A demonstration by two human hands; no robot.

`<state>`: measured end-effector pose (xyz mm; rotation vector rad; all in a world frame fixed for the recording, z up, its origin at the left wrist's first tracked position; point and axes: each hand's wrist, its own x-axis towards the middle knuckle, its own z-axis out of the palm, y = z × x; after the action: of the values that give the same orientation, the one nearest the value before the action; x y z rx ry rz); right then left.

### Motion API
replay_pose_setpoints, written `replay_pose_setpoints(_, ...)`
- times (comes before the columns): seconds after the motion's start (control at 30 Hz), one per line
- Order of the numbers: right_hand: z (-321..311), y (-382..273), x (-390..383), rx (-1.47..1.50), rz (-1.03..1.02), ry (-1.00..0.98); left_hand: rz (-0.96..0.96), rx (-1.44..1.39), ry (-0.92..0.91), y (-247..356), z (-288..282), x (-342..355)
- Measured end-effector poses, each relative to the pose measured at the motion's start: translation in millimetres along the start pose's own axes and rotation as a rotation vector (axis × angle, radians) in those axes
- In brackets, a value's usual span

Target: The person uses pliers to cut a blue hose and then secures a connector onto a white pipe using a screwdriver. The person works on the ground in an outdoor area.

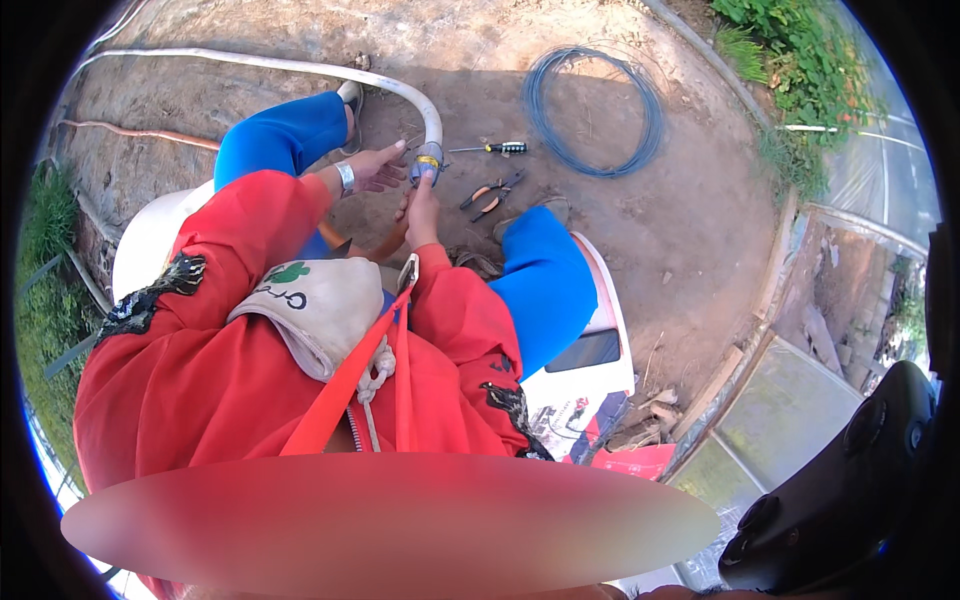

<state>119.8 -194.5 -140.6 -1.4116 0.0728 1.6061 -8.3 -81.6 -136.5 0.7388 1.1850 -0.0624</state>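
Observation:
My right hand [421, 212] is closed around a hose joint [427, 158], its thumb pressed along the top. The joint has a grey wrapping with a yellow band. A white hose [425, 105] bends into it from above, and an orange hose [385, 246] comes out below my right hand. Just left of the joint, my left hand [376, 170] is open, fingers stretched toward it with nothing visible in them. On the dirt to the right lie a screwdriver [495, 148] and orange-and-black pliers [492, 195]. Fingers under the joint are partly hidden.
A coil of blue-grey wire [655, 125] lies on the ground ahead to the right. Beside my right leg, a dark phone [585, 350] rests on a white container [618, 365]. Another orange hose length [140, 131] runs off left. Green plants [795, 50] border the far right.

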Motion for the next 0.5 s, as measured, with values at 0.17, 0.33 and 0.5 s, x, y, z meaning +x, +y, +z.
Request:
replay_pose_setpoints(0.17, -12.6, -8.1, 26.6, -0.269, -0.165, 0.028, 0.021, -0.009, -0.303, -61.1, 45.6, -28.0)
replay_pose_setpoints(0.33, -80.4, -14.7, 72.2, -0.551, -0.119, 0.49, 0.121, -0.209, -0.123, -59.0, 58.3, -13.6)
replay_pose_setpoints(0.5, -152.8, 0.2, 114.3, -0.899, 0.1, 0.809, 0.016, -0.304, -0.014, -39.6, 60.6, -6.4)
